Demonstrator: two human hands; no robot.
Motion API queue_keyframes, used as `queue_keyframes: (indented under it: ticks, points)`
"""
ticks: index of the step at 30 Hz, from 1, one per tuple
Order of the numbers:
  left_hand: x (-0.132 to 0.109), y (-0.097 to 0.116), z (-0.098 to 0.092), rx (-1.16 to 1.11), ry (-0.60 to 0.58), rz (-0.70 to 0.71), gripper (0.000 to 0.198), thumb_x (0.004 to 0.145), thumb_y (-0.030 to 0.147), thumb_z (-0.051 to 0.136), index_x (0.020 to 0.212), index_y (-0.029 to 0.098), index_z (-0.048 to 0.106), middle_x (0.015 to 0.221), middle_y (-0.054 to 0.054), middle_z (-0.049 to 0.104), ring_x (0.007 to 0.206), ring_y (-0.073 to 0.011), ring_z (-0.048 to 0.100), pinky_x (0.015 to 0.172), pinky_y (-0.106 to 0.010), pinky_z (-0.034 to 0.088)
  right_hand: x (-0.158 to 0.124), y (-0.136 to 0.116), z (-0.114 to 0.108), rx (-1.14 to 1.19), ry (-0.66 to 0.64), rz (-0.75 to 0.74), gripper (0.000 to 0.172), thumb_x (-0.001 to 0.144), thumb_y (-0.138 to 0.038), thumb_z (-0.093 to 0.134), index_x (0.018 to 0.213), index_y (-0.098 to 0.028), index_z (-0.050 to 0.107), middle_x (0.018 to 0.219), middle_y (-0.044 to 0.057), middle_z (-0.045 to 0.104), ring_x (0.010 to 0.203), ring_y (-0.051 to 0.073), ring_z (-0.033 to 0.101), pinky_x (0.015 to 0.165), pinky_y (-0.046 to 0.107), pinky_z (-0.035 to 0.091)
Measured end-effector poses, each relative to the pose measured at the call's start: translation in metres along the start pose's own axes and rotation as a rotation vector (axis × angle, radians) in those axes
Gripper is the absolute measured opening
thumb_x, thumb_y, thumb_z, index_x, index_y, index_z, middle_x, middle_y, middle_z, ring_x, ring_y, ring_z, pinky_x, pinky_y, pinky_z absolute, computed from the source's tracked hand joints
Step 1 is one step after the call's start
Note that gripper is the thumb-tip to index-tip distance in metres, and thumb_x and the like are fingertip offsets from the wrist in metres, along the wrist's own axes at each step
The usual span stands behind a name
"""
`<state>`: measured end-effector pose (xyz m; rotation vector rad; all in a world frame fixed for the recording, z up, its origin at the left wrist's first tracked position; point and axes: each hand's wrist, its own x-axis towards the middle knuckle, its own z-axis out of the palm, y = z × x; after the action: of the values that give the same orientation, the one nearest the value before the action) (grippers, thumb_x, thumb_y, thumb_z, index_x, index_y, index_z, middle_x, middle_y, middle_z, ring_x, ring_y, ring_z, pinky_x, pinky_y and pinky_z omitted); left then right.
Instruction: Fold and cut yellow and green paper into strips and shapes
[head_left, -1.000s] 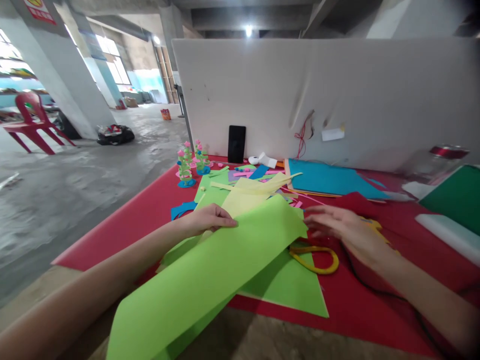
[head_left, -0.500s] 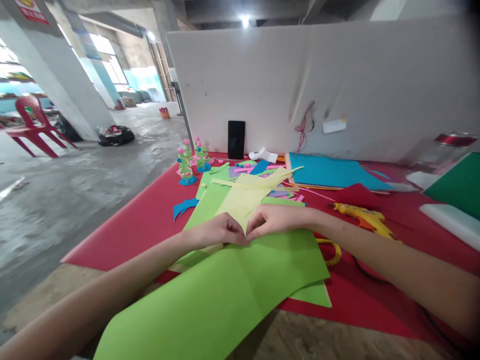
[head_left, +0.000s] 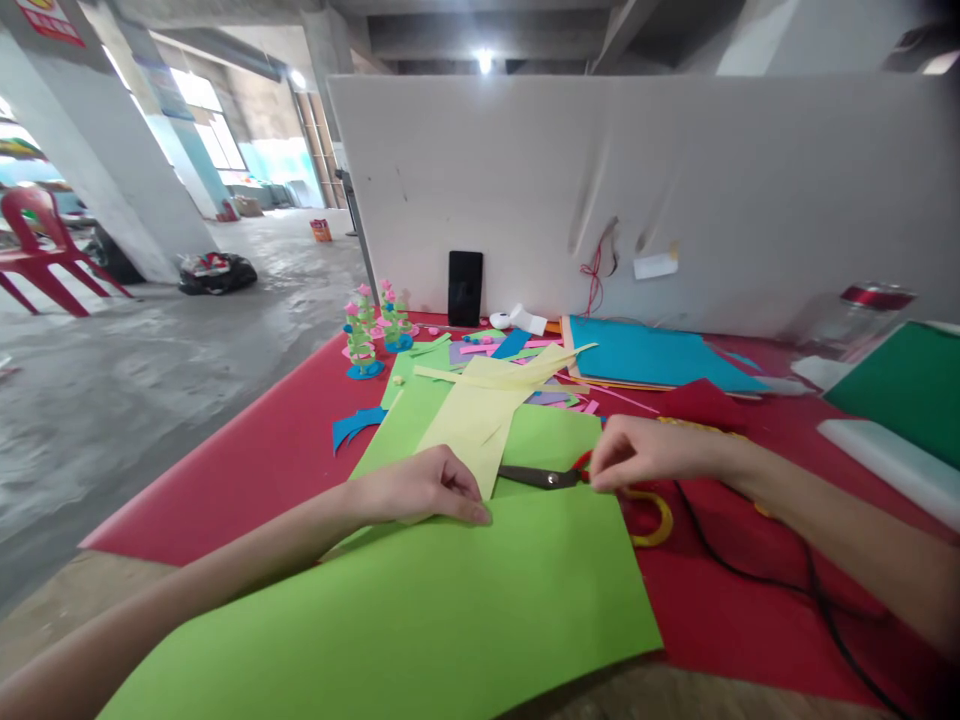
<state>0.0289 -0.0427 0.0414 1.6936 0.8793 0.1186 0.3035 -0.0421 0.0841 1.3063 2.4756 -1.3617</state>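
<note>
A large sheet of green paper (head_left: 420, 610) stretches across the near side of the table, over its front edge. My left hand (head_left: 439, 487) pinches its far edge near the middle, thumb on top. At the sheet's far right corner is my right hand (head_left: 626, 455), closed, with fingertips at the paper's edge. Scissors (head_left: 529, 477) with dark blades and red and yellow handles lie just beyond that edge; my right fingers partly cover the handles. Pale yellow paper (head_left: 469, 410) lies beyond my left hand, on more green paper (head_left: 551, 428).
A red sheet (head_left: 247, 470) covers the table. At the back are small pink-and-green flower ornaments (head_left: 364, 340), a black phone (head_left: 465, 288) and blue sheets (head_left: 660, 355). A yellow glue gun (head_left: 697, 424) is mostly behind my right forearm, near a black cord (head_left: 750, 575).
My right hand has moved right, away from my left hand, to the green sheet's corner. The sheet now lies flatter and lower, and the scissors' blades have come into view.
</note>
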Motion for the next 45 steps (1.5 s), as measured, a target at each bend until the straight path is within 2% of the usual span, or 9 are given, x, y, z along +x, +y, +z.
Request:
queue_keyframes:
  ticks: [4, 8, 15, 20, 25, 31, 35, 38, 45]
  points:
    - [0.003, -0.005, 0.001, 0.009, -0.011, 0.022, 0.038, 0.065, 0.046, 0.063, 0.051, 0.013, 0.052, 0.045, 0.006, 0.029, 0.044, -0.0057, 0.021, 0.044, -0.024, 0.014, -0.029, 0.011, -0.011, -0.025, 0.132, 0.051, 0.027, 0.076, -0.031, 0.049, 0.068, -0.015, 0.07, 0.056, 0.003, 0.061, 0.054, 0.014, 0.055, 0.056, 0.025, 0.043]
    - [0.005, -0.005, 0.004, 0.0, -0.008, 0.025, 0.038, 0.065, 0.045, 0.063, 0.05, 0.013, 0.049, 0.046, 0.006, 0.027, 0.044, -0.0058, 0.02, 0.044, -0.025, 0.014, -0.02, -0.002, -0.009, -0.049, 0.253, -0.013, 0.027, 0.077, -0.035, 0.049, 0.078, -0.017, 0.068, 0.079, 0.005, 0.066, 0.074, 0.017, 0.058, 0.07, 0.028, 0.043]
    - [0.003, -0.001, 0.009, -0.025, 0.003, 0.022, 0.037, 0.065, 0.042, 0.064, 0.049, 0.013, 0.048, 0.046, 0.006, 0.028, 0.046, -0.0056, 0.021, 0.044, -0.023, 0.014, 0.047, -0.038, 0.018, -0.04, -0.179, -0.259, 0.025, 0.078, -0.03, 0.05, 0.085, -0.019, 0.071, 0.071, -0.002, 0.064, 0.059, 0.008, 0.048, 0.053, 0.019, 0.033]
    - [0.001, -0.002, 0.006, -0.027, -0.001, 0.016, 0.035, 0.067, 0.045, 0.061, 0.059, 0.011, 0.058, 0.049, 0.005, 0.033, 0.047, -0.0059, 0.024, 0.045, -0.022, 0.017, 0.074, -0.042, 0.024, 0.038, -0.31, -0.289, 0.024, 0.079, -0.026, 0.049, 0.083, -0.015, 0.07, 0.077, -0.001, 0.066, 0.066, 0.007, 0.051, 0.06, 0.016, 0.035]
    - [-0.001, 0.001, 0.003, -0.032, -0.016, 0.01, 0.034, 0.068, 0.043, 0.062, 0.057, 0.012, 0.054, 0.048, 0.005, 0.035, 0.046, -0.0061, 0.026, 0.044, -0.022, 0.019, 0.056, -0.025, 0.01, 0.034, -0.298, -0.19, 0.028, 0.077, -0.035, 0.053, 0.079, -0.012, 0.069, 0.064, -0.001, 0.062, 0.051, 0.005, 0.043, 0.05, 0.017, 0.033]
    - [0.0, 0.001, 0.012, -0.021, -0.038, 0.023, 0.034, 0.068, 0.042, 0.062, 0.056, 0.011, 0.052, 0.048, 0.005, 0.035, 0.047, -0.0058, 0.027, 0.044, -0.022, 0.019, 0.006, 0.001, -0.015, -0.028, -0.329, -0.008, 0.028, 0.077, -0.031, 0.05, 0.077, -0.011, 0.069, 0.063, 0.003, 0.065, 0.058, 0.01, 0.056, 0.058, 0.02, 0.041]
    - [-0.001, -0.002, 0.015, -0.008, -0.019, 0.037, 0.035, 0.068, 0.043, 0.061, 0.055, 0.011, 0.05, 0.049, 0.005, 0.035, 0.047, -0.0053, 0.026, 0.044, -0.021, 0.018, -0.005, -0.002, -0.028, -0.149, -0.157, 0.067, 0.032, 0.078, -0.032, 0.046, 0.07, -0.01, 0.068, 0.057, 0.005, 0.063, 0.051, 0.012, 0.054, 0.053, 0.023, 0.04]
    - [-0.002, -0.002, 0.015, 0.0, -0.002, 0.045, 0.037, 0.069, 0.043, 0.06, 0.055, 0.012, 0.047, 0.049, 0.005, 0.033, 0.047, -0.0051, 0.026, 0.044, -0.021, 0.018, 0.004, -0.017, -0.018, -0.234, 0.039, -0.007, 0.031, 0.081, -0.033, 0.04, 0.082, -0.013, 0.065, 0.077, 0.006, 0.065, 0.066, 0.014, 0.055, 0.059, 0.023, 0.037]
    - [-0.004, -0.002, 0.016, 0.005, 0.011, 0.09, 0.029, 0.074, 0.038, 0.055, 0.062, 0.013, 0.047, 0.05, 0.007, 0.031, 0.047, -0.0047, 0.025, 0.043, -0.02, 0.018, 0.031, -0.045, 0.031, -0.306, 0.017, -0.185, 0.024, 0.078, -0.021, 0.04, 0.061, -0.014, 0.055, 0.056, -0.002, 0.047, 0.051, 0.008, 0.037, 0.05, 0.023, 0.025]
